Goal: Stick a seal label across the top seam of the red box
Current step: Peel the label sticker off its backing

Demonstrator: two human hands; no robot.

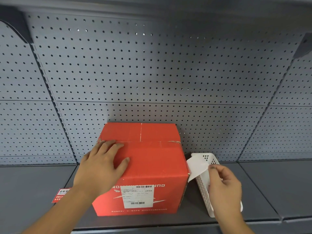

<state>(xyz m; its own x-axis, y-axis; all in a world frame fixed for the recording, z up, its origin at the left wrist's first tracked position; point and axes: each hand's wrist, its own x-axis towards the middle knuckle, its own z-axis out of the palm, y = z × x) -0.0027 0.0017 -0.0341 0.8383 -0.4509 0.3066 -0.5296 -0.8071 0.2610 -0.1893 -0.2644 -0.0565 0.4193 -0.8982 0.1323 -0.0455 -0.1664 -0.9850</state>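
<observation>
A red cardboard box [152, 159] stands on a grey shelf, with a white shipping label on its front face. Its top seam [152, 141] runs left to right across the closed flaps. My left hand [103, 162] lies flat on the near left part of the box top, fingers spread, fingertips close to the seam. To the right of the box, my right hand [224, 184] pinches one corner of a white label sheet [196, 166]. The sheet hangs over a white basket, clear of the box top.
A white perforated plastic basket [205, 188] stands on the shelf right beside the box. A small red sign [60, 195] sits at the shelf front, left of the box. A grey pegboard wall [152, 73] rises behind, and another shelf hangs overhead.
</observation>
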